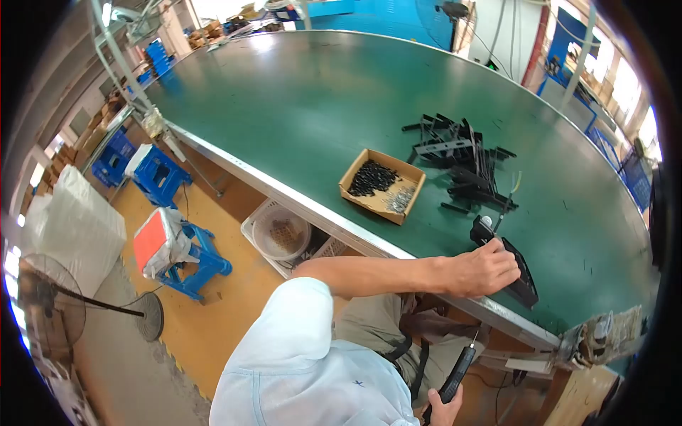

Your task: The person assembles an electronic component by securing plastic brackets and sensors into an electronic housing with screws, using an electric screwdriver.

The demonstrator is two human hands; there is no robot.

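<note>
My left hand [483,270] reaches across to the table edge, its fingers curled in against a long black bracket-like part [524,278]; the fingertips are partly hidden. Low at the right, my right hand [445,410] is wrapped round a black electric screwdriver [457,373], its thin bit pointing up, beside my lap. Beyond my left hand lies a pile of black metal brackets [465,160]. A shallow cardboard box [364,204] to the left of the pile holds many small black pieces [373,177] and silver screws [400,199].
The green table [284,106] has a metal edge [298,206]. Under it sits a white basket [250,226] with a clear round tub [280,234]. Blue stools [206,263] and a floor fan [53,305] stand at the left. A taped post [604,337] rises at the right corner.
</note>
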